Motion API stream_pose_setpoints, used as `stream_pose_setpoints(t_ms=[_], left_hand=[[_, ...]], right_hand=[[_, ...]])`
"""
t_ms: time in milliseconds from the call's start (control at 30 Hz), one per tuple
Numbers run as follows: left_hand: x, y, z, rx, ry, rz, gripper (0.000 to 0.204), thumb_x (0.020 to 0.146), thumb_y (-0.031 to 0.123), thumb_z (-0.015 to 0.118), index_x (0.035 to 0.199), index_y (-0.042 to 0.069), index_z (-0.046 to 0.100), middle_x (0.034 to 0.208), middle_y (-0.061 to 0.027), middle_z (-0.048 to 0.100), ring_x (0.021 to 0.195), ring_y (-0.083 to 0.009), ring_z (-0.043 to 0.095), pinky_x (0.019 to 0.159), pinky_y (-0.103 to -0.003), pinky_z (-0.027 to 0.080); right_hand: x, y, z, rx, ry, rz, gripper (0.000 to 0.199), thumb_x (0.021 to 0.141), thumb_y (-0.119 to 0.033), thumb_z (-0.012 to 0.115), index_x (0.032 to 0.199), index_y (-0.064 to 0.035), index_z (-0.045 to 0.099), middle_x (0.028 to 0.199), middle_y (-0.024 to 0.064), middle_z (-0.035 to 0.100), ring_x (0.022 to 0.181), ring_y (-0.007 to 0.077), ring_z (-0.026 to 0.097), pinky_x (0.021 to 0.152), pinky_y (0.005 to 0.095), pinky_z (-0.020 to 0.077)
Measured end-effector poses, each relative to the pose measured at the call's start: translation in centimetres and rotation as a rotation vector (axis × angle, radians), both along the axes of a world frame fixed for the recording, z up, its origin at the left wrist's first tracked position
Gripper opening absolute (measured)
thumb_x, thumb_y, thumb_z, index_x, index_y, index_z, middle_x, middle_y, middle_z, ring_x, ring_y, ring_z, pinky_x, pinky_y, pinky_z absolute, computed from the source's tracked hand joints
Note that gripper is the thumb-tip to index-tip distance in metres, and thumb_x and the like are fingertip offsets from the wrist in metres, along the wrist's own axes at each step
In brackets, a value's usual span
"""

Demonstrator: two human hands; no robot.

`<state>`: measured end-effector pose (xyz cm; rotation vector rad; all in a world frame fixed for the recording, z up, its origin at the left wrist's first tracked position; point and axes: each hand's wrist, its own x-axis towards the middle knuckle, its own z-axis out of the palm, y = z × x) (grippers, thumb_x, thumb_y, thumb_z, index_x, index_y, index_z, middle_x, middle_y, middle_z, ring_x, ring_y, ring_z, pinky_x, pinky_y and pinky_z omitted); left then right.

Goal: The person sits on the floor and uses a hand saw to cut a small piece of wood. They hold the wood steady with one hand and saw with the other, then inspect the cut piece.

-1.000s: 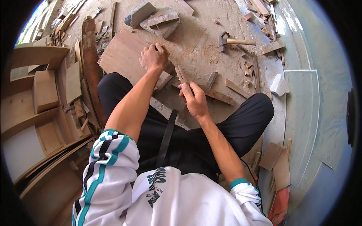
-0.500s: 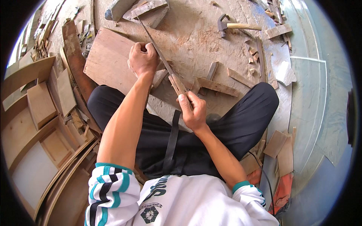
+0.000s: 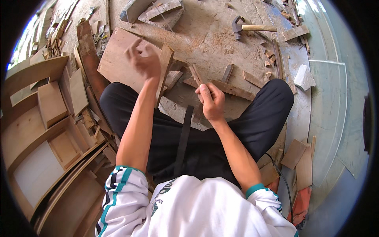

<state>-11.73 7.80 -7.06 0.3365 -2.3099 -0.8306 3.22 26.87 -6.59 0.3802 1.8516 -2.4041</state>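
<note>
My right hand [image 3: 213, 102] is closed round the wooden handle [image 3: 196, 74] of what looks like a handsaw seen edge-on. Its thin blade points up and left and is hard to make out against the floor. My left hand [image 3: 143, 59] is raised over a brown plywood panel [image 3: 116, 59], and motion smears its fingers. Just right of that hand, a narrow wooden board [image 3: 164, 65] stands on edge between it and the saw handle. Beyond the handle, scrap strips of wood [image 3: 233, 90] lie on the dusty floor.
A claw hammer [image 3: 256, 28] lies at the far right, near small wood offcuts. Grey stone blocks [image 3: 167, 17] sit at the far middle. Wooden frames [image 3: 35, 98] stack up on the left. Sheets of glass [image 3: 327, 98] lie on the right, beside a white chunk [image 3: 304, 77].
My left hand has moved slightly left, exposing the upright board. My right hand has shifted right and a little away from me with the saw. The whole view has shifted slightly.
</note>
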Motion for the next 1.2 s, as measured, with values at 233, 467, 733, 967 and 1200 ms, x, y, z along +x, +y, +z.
stream_pose_setpoints(t_ms=[233, 467, 733, 967, 1200], left_hand=[[1.7, -4.3, 4.4, 0.206, -0.132, 0.262, 0.048, 0.076, -0.006, 0.061, 0.121, 0.011, 0.065, 0.116, -0.0093, 0.049, 0.091, -0.0173, 0.057, 0.084, -0.033, 0.05], [2.3, -4.9, 3.3, 0.22, -0.306, -0.012, 0.046, 0.079, 0.012, 0.072, 0.124, 0.007, 0.065, 0.123, -0.017, 0.062, 0.113, -0.0264, 0.06, 0.099, -0.037, 0.047], [2.3, 1.5, -0.4, -0.205, -0.449, -0.191, 0.037, 0.092, 0.033, 0.06, 0.12, 0.012, 0.068, 0.117, -0.0119, 0.067, 0.115, -0.031, 0.059, 0.098, -0.044, 0.042], [1.6, 1.6, -1.3, -0.308, -0.467, -0.189, 0.03, 0.094, 0.031, 0.057, 0.116, 0.013, 0.066, 0.115, -0.0094, 0.065, 0.113, -0.0304, 0.056, 0.098, -0.046, 0.038], [1.8, 1.4, -1.6, -0.321, -0.42, -0.128, 0.03, 0.092, 0.033, 0.06, 0.112, 0.012, 0.065, 0.122, -0.0093, 0.06, 0.124, -0.0313, 0.049, 0.107, -0.045, 0.032]], right_hand=[[-0.1, -0.2, 0.3, -0.074, -0.052, -0.038, 0.036, 0.103, -0.028, 0.059, 0.08, -0.0009, 0.064, 0.059, -0.0042, 0.047, 0.054, 0.0039, 0.04, 0.049, 0.025, 0.0287], [0.4, -0.7, 1.0, -0.026, -0.03, 0.01, 0.035, 0.102, -0.028, 0.059, 0.08, -0.0018, 0.064, 0.059, -0.0034, 0.049, 0.055, 0.0052, 0.042, 0.051, 0.0256, 0.0317], [1.4, -0.8, 2.0, 0.265, 0.139, 0.043, 0.034, 0.101, -0.026, 0.059, 0.079, -0.0002, 0.064, 0.058, -0.0019, 0.047, 0.055, 0.0057, 0.042, 0.051, 0.0268, 0.0335], [1.3, -0.2, 1.7, 0.307, 0.078, 0.07, 0.038, 0.099, -0.029, 0.061, 0.074, -0.0002, 0.06, 0.054, 0.0031, 0.046, 0.052, 0.009, 0.042, 0.05, 0.0303, 0.0343], [1.1, 1.3, 1.9, 0.316, 0.053, 0.125, 0.039, 0.099, -0.028, 0.062, 0.072, 0.0004, 0.063, 0.052, 0.0025, 0.046, 0.051, 0.0078, 0.042, 0.049, 0.0292, 0.0331]])
